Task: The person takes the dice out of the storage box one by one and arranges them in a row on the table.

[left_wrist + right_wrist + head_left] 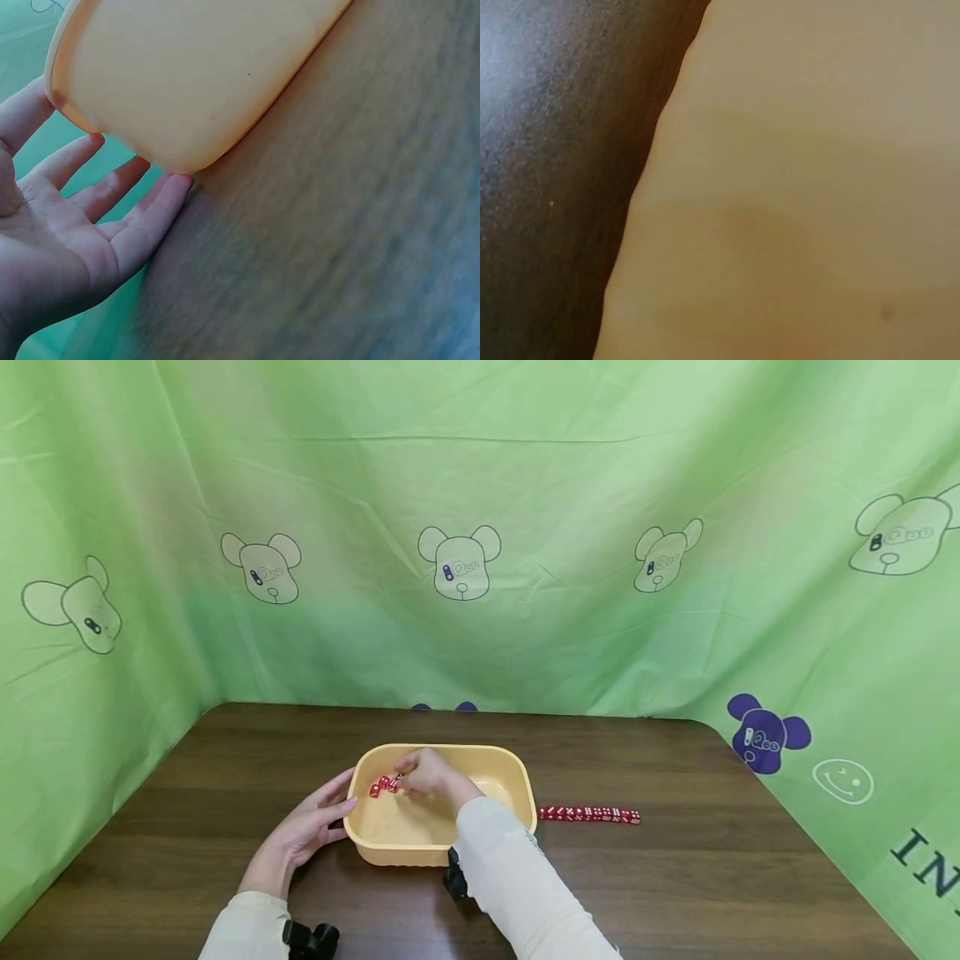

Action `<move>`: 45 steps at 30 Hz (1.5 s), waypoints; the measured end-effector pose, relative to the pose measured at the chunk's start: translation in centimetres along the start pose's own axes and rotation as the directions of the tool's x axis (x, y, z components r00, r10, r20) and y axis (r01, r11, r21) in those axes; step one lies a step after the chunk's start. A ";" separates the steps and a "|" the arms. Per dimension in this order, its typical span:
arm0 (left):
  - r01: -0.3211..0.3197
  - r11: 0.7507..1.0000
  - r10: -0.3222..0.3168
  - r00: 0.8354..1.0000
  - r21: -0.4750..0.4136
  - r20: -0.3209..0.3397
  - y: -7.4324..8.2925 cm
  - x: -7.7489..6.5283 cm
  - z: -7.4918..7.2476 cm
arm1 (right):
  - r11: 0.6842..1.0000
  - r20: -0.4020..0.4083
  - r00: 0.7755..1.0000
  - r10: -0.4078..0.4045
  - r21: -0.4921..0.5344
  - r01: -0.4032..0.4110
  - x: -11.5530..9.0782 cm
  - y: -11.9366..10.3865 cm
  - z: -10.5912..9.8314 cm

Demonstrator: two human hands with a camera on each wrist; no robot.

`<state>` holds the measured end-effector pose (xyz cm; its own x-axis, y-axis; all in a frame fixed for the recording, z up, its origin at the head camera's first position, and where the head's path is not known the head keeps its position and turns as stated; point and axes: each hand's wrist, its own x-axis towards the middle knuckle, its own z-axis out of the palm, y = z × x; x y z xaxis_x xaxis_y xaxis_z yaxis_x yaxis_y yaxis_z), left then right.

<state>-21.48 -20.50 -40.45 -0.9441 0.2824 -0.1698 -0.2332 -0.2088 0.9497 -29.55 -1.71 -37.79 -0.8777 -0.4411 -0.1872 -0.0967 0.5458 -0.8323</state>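
Observation:
A yellow plastic bin (397, 856) stands on the table in the head view. My left hand (306, 828) holds its left end, thumb at the rim and the other fingertips against the outer wall; the left wrist view shows this hand (82, 232) beside the bin (187, 75). Inside the bin, my right hand (431, 777) pinches a red die (399, 777) at its fingertips. A few more red dice (375, 791) lie just left of those fingertips. In the right wrist view the bin's wall (795, 165) fills most of the picture, and the hand is hidden.
A straight row of red dice (588, 814) lies on the brown wooden table (697, 860), close to the bin's right end. Green curtains (465, 468) printed with bear heads hang behind and at both sides.

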 end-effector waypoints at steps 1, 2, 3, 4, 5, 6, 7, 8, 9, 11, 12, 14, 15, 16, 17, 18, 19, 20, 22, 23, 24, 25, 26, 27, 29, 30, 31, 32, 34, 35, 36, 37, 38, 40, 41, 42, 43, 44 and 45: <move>-0.001 1.000 0.001 1.000 0.000 0.000 0.0 0.0 0.0 | 1.000 0.004 1.000 -0.001 -0.006 0.001 0.0 0.0 0.0; -0.001 1.000 0.001 1.000 -0.001 0.001 0.0 0.0 0.0 | 1.000 0.006 1.000 -0.003 -0.015 0.003 0.0 0.0 0.1; -0.001 1.000 0.001 1.000 -0.001 0.001 0.0 0.0 0.0 | 1.000 0.008 1.000 -0.001 -0.018 0.002 0.0 0.0 0.1; -0.001 1.000 0.001 1.000 -0.002 0.001 0.0 0.1 0.0 | 1.000 0.008 1.000 -0.003 -0.027 0.003 0.1 0.0 0.1; 0.001 1.000 -0.001 1.000 -0.004 0.003 0.0 0.1 0.0 | 0.999 0.006 1.000 -0.002 -0.032 0.002 0.1 0.0 0.1; 0.002 1.000 -0.002 1.000 -0.005 0.004 0.0 0.1 0.0 | 0.999 0.003 1.000 -0.003 -0.037 0.004 0.1 0.1 0.1; 0.002 1.000 -0.002 1.000 -0.005 0.004 0.0 0.1 0.0 | 0.999 -0.001 1.000 -0.007 -0.045 0.007 0.1 0.1 0.2; 0.001 1.000 -0.001 1.000 -0.005 0.004 0.0 0.1 0.0 | 0.999 -0.005 1.000 -0.007 -0.054 0.007 0.0 0.1 0.1; 0.001 1.000 -0.001 1.000 -0.004 0.005 0.0 0.1 0.0 | 0.998 -0.009 1.000 -0.009 -0.063 0.008 0.0 0.1 0.1; 0.000 1.000 0.000 1.000 -0.003 0.008 0.1 0.2 0.1 | 0.997 -0.012 1.000 -0.009 -0.075 0.008 0.0 0.2 0.1; 0.000 1.000 0.000 1.000 -0.002 0.007 0.1 0.2 0.1 | 0.997 -0.013 1.000 -0.007 -0.078 0.006 0.0 0.2 0.0; -0.001 1.000 0.001 1.000 -0.003 0.007 0.2 0.2 0.1 | 0.996 -0.012 1.000 0.000 -0.087 -0.001 0.0 0.2 -0.1; -0.001 1.000 0.001 1.000 -0.003 0.007 0.2 0.2 0.1 | 0.996 -0.011 1.000 0.001 -0.091 -0.002 0.0 0.2 -0.1; 0.000 1.000 0.000 1.000 -0.004 0.008 0.2 0.2 0.1 | 0.995 -0.010 1.000 0.003 -0.098 -0.004 0.0 0.2 -0.2; 0.000 1.000 0.000 1.000 -0.004 0.009 0.2 0.2 0.1 | 0.995 -0.009 1.000 0.003 -0.104 -0.004 -0.1 0.2 -0.3; 0.000 1.000 0.000 1.000 -0.006 0.009 0.2 0.2 0.1 | 0.994 -0.006 1.000 0.004 -0.111 -0.004 -0.1 0.2 -0.3; -0.001 1.000 0.001 1.000 -0.007 0.010 0.2 0.2 0.2 | 0.993 -0.005 1.000 0.003 -0.118 -0.003 -0.2 0.1 -0.3; -0.002 1.000 0.002 1.000 -0.007 0.010 0.2 0.2 0.2 | 0.993 -0.003 1.000 0.004 -0.122 -0.004 -0.2 0.1 -0.4; -0.003 1.000 0.003 1.000 -0.009 0.012 0.2 0.2 0.2 | 0.991 -0.004 1.000 0.000 -0.136 -0.001 -0.2 0.1 -0.4; -0.004 1.000 0.004 1.000 -0.009 0.010 0.2 0.2 0.2 | 0.990 -0.005 1.000 0.000 -0.138 -0.001 -0.2 0.2 -0.4; -0.004 1.000 0.004 1.000 -0.011 0.009 0.2 0.2 0.2 | 0.990 -0.007 1.000 -0.002 -0.142 0.001 -0.3 0.2 -0.4; -0.003 1.000 0.003 1.000 -0.011 0.007 0.2 0.2 0.2 | 0.989 -0.009 1.000 -0.002 -0.146 0.001 -0.3 0.2 -0.3; -0.003 1.000 0.003 1.000 -0.010 0.005 0.2 0.2 0.2 | 0.989 -0.010 1.000 -0.003 -0.150 0.002 -0.3 0.2 -0.3; -0.002 1.000 0.002 1.000 -0.010 0.004 0.2 0.2 0.2 | 0.988 -0.012 1.000 -0.004 -0.156 0.002 -0.3 0.2 -0.3; 0.000 1.000 0.000 1.000 -0.009 0.000 0.2 0.3 0.3 | 0.983 -0.017 1.000 -0.010 -0.182 0.007 -0.3 0.2 -0.4; 0.001 1.000 -0.001 1.000 -0.010 -0.001 0.2 0.3 0.3 | 0.980 -0.019 1.000 -0.015 -0.197 0.011 -0.3 0.2 -0.4; 0.000 1.000 0.000 1.000 -0.011 -0.002 0.2 0.3 0.3 | 0.978 -0.020 1.000 -0.018 -0.211 0.013 -0.3 0.2 -0.4; -0.001 1.000 0.001 1.000 -0.012 -0.003 0.2 0.3 0.3 | 0.974 -0.023 0.999 -0.024 -0.225 0.018 -0.3 0.2 -0.4; -0.003 1.000 0.003 1.000 -0.015 -0.006 0.2 0.3 0.3 | 0.967 -0.028 0.999 -0.033 -0.255 0.025 -0.4 0.2 -0.5; -0.005 1.000 0.004 1.000 -0.018 -0.006 0.1 0.3 0.3 | 0.964 -0.028 0.999 -0.036 -0.265 0.028 -0.4 0.2 -0.5; -0.004 1.000 0.004 1.000 -0.018 -0.006 0.1 0.2 0.3 | 0.960 -0.028 0.999 -0.037 -0.277 0.028 -0.4 0.2 -0.5; -0.003 1.000 0.003 1.000 -0.016 -0.007 0.1 0.2 0.3 | 0.955 -0.027 0.999 -0.040 -0.296 0.030 -0.4 0.1 -0.5; -0.003 1.000 0.003 1.000 -0.016 -0.006 0.0 0.2 0.3 | 0.949 -0.024 0.999 -0.045 -0.314 0.035 -0.5 0.1 -0.5; -0.001 1.000 0.001 1.000 -0.012 -0.008 -0.1 0.2 0.3 | 0.938 -0.019 0.998 -0.054 -0.343 0.045 -0.5 0.0 -0.5; 0.000 1.000 0.000 1.000 -0.010 -0.010 -0.1 0.1 0.2 | 0.935 -0.015 0.998 -0.057 -0.351 0.049 -0.6 -0.1 -0.5; 0.000 1.000 -0.001 1.000 -0.008 -0.012 -0.2 0.1 0.2 | 0.933 -0.010 0.998 -0.060 -0.356 0.053 -0.6 -0.1 -0.6; -0.001 1.000 0.001 1.000 -0.004 -0.014 -0.2 0.0 0.1 | 0.936 -0.006 0.998 -0.060 -0.349 0.055 -0.7 -0.2 -0.6; -0.003 1.000 0.003 1.000 -0.004 -0.016 -0.2 0.0 0.1 | 0.940 -0.003 0.998 -0.058 -0.337 0.054 -0.7 -0.2 -0.7; -0.004 1.000 0.004 1.000 -0.001 -0.018 -0.2 0.0 0.1 | 0.946 0.001 0.999 -0.052 -0.320 0.050 -0.8 -0.3 -0.8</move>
<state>-21.40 -20.40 -40.60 -0.9490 0.2650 -0.1706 -0.2297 -0.2110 0.9501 -29.26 -0.92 -37.01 -0.8711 -0.4696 -0.1440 -0.2855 0.7227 -0.6295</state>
